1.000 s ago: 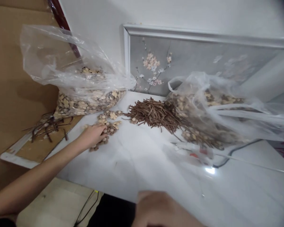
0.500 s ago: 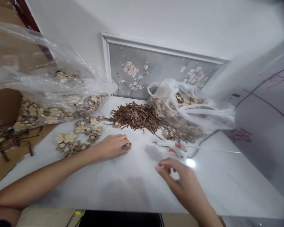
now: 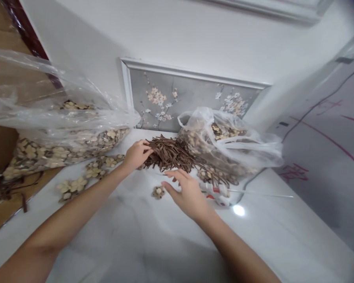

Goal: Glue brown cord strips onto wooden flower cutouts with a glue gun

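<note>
Toward the back edge of the bench (image 3: 129,239), the left hand (image 3: 136,154) touches the brown sticks (image 3: 171,154), grip unclear; a flower piece (image 3: 158,192) lies just left of the right hand (image 3: 188,192), fingers parted.

Your one camera sits on your head, looking forward and down across the bench (image 3: 120,228). It is near enough that your left hand (image 3: 137,155) and right hand (image 3: 188,194) fall mid-view, with the wall (image 3: 106,39) farther off, above them.
</note>
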`<state>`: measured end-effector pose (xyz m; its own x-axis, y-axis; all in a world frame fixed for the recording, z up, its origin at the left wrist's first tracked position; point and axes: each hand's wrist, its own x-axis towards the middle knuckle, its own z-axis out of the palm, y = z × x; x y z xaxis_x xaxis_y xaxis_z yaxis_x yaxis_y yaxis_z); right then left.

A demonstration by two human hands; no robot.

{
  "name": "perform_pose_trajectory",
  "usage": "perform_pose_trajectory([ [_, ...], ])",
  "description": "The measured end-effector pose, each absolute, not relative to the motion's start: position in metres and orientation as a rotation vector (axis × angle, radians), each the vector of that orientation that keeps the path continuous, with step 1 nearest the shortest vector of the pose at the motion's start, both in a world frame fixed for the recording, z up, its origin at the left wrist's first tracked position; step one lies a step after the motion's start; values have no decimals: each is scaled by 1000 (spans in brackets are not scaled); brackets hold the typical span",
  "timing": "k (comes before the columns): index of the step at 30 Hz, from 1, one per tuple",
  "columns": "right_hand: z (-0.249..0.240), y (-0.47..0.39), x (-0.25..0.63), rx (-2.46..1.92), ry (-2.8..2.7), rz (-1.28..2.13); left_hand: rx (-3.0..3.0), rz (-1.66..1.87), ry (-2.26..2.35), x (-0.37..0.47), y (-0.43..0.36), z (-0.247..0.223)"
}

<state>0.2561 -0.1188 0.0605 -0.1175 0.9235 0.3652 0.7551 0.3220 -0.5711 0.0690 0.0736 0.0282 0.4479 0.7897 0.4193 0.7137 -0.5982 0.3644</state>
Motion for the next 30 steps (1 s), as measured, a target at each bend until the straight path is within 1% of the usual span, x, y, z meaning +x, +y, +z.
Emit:
perform_pose_trajectory([
  [4, 44, -119, 260, -1413, -1795, 336, 2476, 989, 1303, 46, 49, 28],
  [11, 26, -120, 247, -1321, -1612, 596, 2472, 1122, 1108, 42, -13, 35],
  [17, 25, -120, 236, -1289, -1424, 962, 2588, 1208, 715, 49, -51, 39],
  [20, 24, -117, 237, -1238, -1297, 1168, 2510, 1158, 708, 51, -48, 38],
  [22, 23, -115, 240, -1222, -1214, 1237, 2362, 1096, 834, 51, -31, 38],
  [26, 23, -114, 245, -1195, -1123, 1249, 2068, 1004, 1137, 51, 13, 37],
  [28, 24, -115, 246, -1168, -1126, 1225, 2121, 987, 1176, 50, 21, 38],
  [30, 25, -117, 246, -1167, -1147, 1168, 2209, 1086, 1117, 49, 12, 41],
])
